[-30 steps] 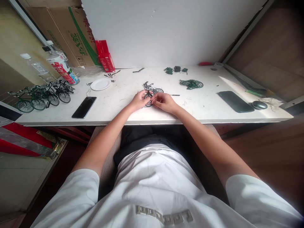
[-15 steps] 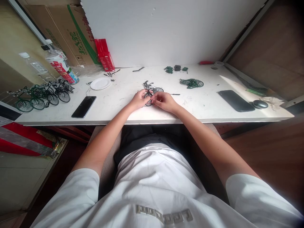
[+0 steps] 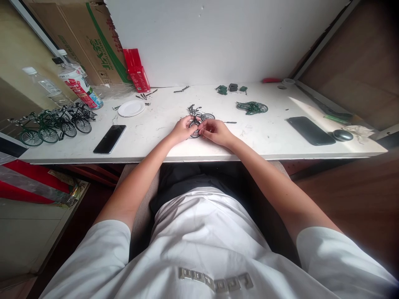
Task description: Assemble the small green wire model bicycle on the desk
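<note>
A small black model bicycle (image 3: 207, 116) is held between my hands over the white table, its handlebar pointing away from me. My left hand (image 3: 183, 129) has closed fingers around its near wheel and frame from the left. From the other side, my right hand (image 3: 215, 132) pinches at the same wheel area with thumb and fingertips; any small part between them is hidden. A thin dark strip (image 3: 231, 122) lies just right of my right hand. Farther right is a heap of green bicycle parts (image 3: 252, 108).
Finished-looking model bicycles (image 3: 50, 124) stand in a row at the left, before bottles (image 3: 82, 89). A phone (image 3: 109, 139), a white paper plate (image 3: 131, 109) and a red box (image 3: 136, 70) are nearer the middle. Green and black pieces (image 3: 233, 87) lie at the back; a dark flat slab (image 3: 310, 131) and mouse (image 3: 343, 135) sit right.
The view has shifted very slightly. Both hands stay at the bicycle's near wheel, with only tiny movement of the right fingers.
</note>
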`<control>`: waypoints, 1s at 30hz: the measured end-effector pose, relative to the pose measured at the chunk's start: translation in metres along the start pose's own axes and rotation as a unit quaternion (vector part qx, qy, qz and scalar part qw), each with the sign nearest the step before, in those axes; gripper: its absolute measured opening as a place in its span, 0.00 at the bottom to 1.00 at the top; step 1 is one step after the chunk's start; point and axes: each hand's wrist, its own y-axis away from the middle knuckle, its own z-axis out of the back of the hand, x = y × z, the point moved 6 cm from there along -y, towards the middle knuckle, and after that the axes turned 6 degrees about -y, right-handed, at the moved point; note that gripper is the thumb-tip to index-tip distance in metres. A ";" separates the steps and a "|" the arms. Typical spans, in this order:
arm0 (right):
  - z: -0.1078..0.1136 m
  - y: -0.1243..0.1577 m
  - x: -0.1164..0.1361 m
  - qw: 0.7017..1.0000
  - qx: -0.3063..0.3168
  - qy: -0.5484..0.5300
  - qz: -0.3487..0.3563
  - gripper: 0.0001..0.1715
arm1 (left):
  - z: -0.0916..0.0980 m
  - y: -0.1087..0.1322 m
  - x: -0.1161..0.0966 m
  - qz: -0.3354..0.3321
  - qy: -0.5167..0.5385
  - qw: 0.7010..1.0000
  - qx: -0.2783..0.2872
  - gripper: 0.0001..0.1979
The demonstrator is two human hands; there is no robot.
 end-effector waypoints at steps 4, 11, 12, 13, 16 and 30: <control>0.000 0.000 0.001 1.000 0.001 0.002 -0.003 0.08 | 0.000 0.000 0.000 0.002 0.006 1.000 -0.003 0.19; 0.001 0.000 -0.001 1.000 0.003 0.005 -0.007 0.08 | 0.000 0.001 -0.004 0.005 -0.003 1.000 0.001 0.20; 0.001 0.000 -0.002 1.000 0.004 0.005 -0.007 0.09 | 0.000 0.001 -0.005 0.004 -0.004 1.000 -0.001 0.20; 0.001 -0.001 -0.002 1.000 0.004 0.006 -0.006 0.09 | 0.000 0.002 -0.006 0.004 -0.006 1.000 -0.003 0.19; 0.001 -0.001 -0.003 1.000 0.003 0.002 0.000 0.09 | 0.000 0.002 -0.007 0.000 -0.012 1.000 -0.006 0.19; 0.000 -0.001 -0.002 1.000 -0.002 -0.007 0.003 0.11 | 0.001 0.000 -0.005 0.010 -0.002 1.000 -0.009 0.19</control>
